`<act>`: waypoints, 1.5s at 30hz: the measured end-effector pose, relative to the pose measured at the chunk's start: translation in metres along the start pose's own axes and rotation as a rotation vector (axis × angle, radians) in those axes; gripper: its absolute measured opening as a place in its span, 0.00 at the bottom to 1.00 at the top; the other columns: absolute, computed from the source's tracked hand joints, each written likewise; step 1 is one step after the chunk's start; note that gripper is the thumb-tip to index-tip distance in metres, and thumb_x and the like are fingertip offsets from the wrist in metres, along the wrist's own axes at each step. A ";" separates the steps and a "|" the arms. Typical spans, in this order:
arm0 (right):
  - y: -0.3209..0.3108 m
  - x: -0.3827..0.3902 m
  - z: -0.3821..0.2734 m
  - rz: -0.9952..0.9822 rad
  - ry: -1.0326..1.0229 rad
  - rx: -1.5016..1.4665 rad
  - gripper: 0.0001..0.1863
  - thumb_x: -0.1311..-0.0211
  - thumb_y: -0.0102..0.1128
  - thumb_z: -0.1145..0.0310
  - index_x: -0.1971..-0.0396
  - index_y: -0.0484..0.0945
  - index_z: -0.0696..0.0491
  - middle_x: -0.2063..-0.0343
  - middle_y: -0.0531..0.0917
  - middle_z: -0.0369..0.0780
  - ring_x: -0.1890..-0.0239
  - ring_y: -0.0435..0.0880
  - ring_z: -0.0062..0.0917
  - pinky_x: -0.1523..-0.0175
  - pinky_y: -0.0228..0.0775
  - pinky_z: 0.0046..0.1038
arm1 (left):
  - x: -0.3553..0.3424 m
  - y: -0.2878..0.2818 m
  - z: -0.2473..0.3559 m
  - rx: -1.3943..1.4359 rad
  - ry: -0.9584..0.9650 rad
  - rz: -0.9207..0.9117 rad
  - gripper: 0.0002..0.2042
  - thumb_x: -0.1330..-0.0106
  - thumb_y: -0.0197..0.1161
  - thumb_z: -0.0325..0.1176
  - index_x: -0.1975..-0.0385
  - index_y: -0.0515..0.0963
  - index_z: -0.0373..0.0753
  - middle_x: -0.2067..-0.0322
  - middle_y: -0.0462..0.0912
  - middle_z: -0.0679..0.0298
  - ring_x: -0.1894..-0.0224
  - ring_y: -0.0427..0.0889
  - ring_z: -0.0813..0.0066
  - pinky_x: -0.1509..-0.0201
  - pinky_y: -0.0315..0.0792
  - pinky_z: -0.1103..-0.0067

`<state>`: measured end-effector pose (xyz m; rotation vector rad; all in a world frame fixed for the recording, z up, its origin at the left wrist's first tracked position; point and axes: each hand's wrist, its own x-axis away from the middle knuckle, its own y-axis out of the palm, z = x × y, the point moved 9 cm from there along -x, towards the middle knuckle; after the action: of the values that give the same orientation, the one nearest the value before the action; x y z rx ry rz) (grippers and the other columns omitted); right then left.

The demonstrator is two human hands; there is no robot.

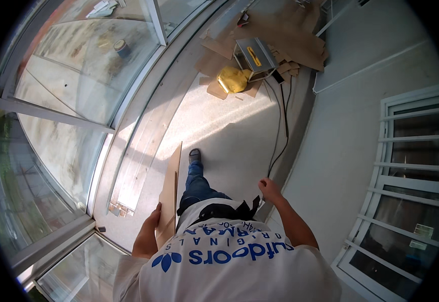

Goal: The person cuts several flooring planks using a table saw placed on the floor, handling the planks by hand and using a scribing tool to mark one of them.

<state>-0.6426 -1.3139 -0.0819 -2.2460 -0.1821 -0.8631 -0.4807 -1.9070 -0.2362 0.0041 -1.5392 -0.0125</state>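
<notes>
My left hand grips a stack of thin tan boards by its outer side. The boards stand on edge beside my left leg, their far end pointing forward. My right hand is closed in a loose fist out to my right, with nothing seen in it. A black cable passes out of sight behind that fist; I see no grip on it. Farther ahead stands a small table saw with a yellow strip-shaped piece on its top. A yellow bag rests against its near left side.
Brown cardboard sheets and offcuts lie around the saw. Glass panels in white frames line the left, with a floor track along them. On the right are a grey wall and a barred window. Small tile-like pieces lie near the left corner.
</notes>
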 end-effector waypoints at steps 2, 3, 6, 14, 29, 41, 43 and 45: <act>-0.008 -0.041 -0.020 -0.005 -0.074 0.080 0.17 0.31 0.59 0.55 0.57 0.82 0.55 0.61 0.87 0.47 0.57 0.88 0.41 0.52 0.77 0.40 | -0.059 -0.016 0.058 0.003 0.120 -0.082 0.44 0.27 0.41 0.72 0.31 0.70 0.34 0.34 0.75 0.48 0.32 0.74 0.57 0.27 0.64 0.65; -0.004 -0.057 -0.022 -0.055 -0.135 0.097 0.18 0.31 0.58 0.55 0.57 0.82 0.55 0.63 0.88 0.48 0.57 0.88 0.43 0.52 0.77 0.41 | -0.063 -0.009 0.088 0.008 0.090 -0.126 0.44 0.26 0.41 0.72 0.30 0.70 0.33 0.35 0.76 0.48 0.33 0.74 0.56 0.28 0.65 0.65; 0.004 -0.105 -0.063 -0.212 -0.200 0.236 0.19 0.29 0.55 0.53 0.56 0.83 0.54 0.64 0.87 0.49 0.57 0.87 0.47 0.51 0.77 0.43 | -0.051 -0.003 0.240 -0.141 0.295 -0.041 0.44 0.26 0.43 0.71 0.31 0.70 0.31 0.37 0.78 0.46 0.35 0.76 0.55 0.29 0.67 0.66; -0.091 -0.274 -0.050 -0.284 -0.258 0.280 0.19 0.24 0.50 0.52 0.62 0.81 0.53 0.69 0.87 0.49 0.64 0.87 0.50 0.58 0.78 0.46 | 0.077 0.033 0.499 -0.315 0.175 0.482 0.46 0.33 0.57 0.71 0.45 0.79 0.21 0.50 0.84 0.39 0.47 0.86 0.52 0.44 0.78 0.63; -0.384 -0.400 -0.025 -0.826 0.541 -0.170 0.14 0.30 0.60 0.61 0.63 0.84 0.58 0.71 0.84 0.39 0.71 0.80 0.25 0.66 0.73 0.30 | 0.016 0.233 0.669 -0.146 0.487 0.838 0.35 0.32 0.63 0.61 0.47 0.79 0.26 0.55 0.87 0.39 0.48 0.86 0.44 0.45 0.78 0.60; -0.430 -1.163 -0.197 0.099 -0.573 0.378 0.20 0.21 0.53 0.58 0.42 0.75 0.57 0.50 0.82 0.47 0.48 0.83 0.37 0.44 0.74 0.34 | -0.397 0.211 0.766 -0.226 0.426 1.042 0.45 0.34 0.58 0.69 0.43 0.75 0.21 0.58 0.85 0.36 0.50 0.84 0.39 0.47 0.78 0.59; -0.438 -1.264 -0.245 0.281 -0.711 0.513 0.27 0.21 0.51 0.53 0.34 0.70 0.59 0.37 0.76 0.52 0.37 0.78 0.44 0.33 0.68 0.38 | -0.455 0.209 0.765 -0.245 0.379 1.079 0.46 0.33 0.59 0.68 0.42 0.74 0.20 0.58 0.85 0.35 0.51 0.84 0.38 0.48 0.78 0.60; -0.463 -1.347 -0.269 0.419 -0.738 0.513 0.33 0.22 0.49 0.47 0.33 0.69 0.61 0.36 0.76 0.51 0.36 0.77 0.43 0.30 0.64 0.38 | -0.483 0.218 0.796 -0.205 0.380 1.029 0.36 0.31 0.59 0.66 0.54 0.78 0.28 0.63 0.84 0.36 0.56 0.84 0.36 0.56 0.79 0.59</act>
<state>-1.9849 -0.9972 -0.5269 -1.9009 -0.2243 0.2422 -1.2900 -1.6801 -0.6917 -0.8932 -1.0124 0.6113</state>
